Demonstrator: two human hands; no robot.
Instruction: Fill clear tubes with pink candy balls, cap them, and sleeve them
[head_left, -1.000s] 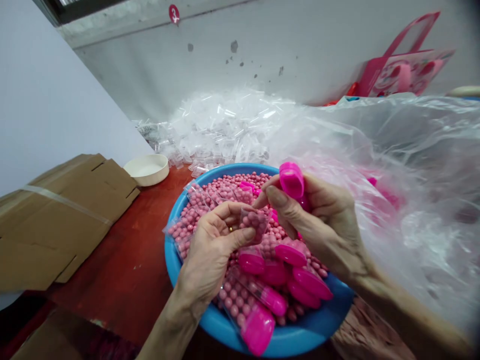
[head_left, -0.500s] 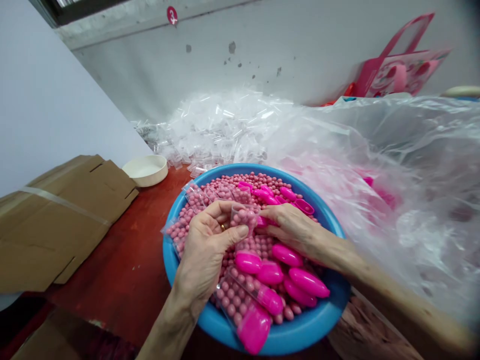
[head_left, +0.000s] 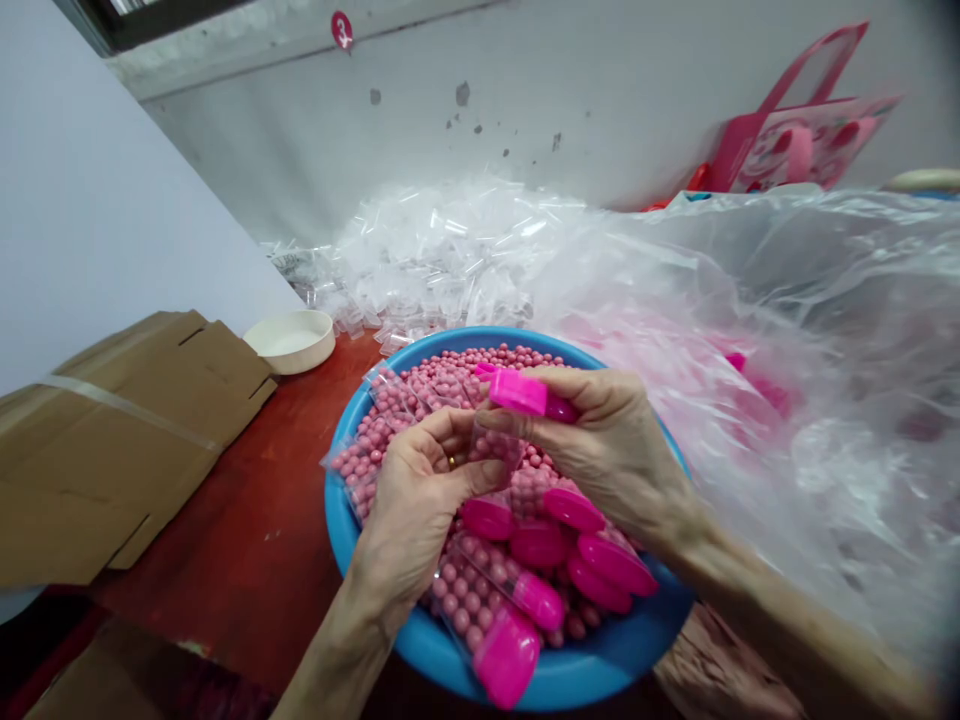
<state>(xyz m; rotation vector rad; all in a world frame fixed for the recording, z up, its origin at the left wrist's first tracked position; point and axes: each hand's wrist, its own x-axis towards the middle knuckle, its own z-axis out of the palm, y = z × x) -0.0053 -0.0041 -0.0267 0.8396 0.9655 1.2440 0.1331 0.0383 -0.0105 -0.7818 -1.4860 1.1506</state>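
Note:
Over a blue basin [head_left: 352, 548] full of pink beads [head_left: 469, 600], my left hand [head_left: 420, 475] pinches a small clear container [head_left: 495, 445] with pink beads in it. My right hand [head_left: 615, 440], just beside it, grips a bright pink plastic cap [head_left: 517, 391] with its hollow end turned to the left, above the container and apart from its body. Several more pink caps [head_left: 616, 565] lie on the beads below. Near the basin's front rest bead-filled containers with pink caps [head_left: 508, 655] on them. My fingers partly hide the held container.
Behind the basin is a heap of clear plastic containers [head_left: 450, 250]. Large clear plastic bags [head_left: 787, 300] with pink items spread at the right. On the red table [head_left: 262, 500] at left are a white round dish [head_left: 292, 342] and folded cardboard [head_left: 127, 430].
My right hand has risen from among the caps and now holds a pink cap above the container. My left hand keeps its container, which has tilted and dropped slightly.

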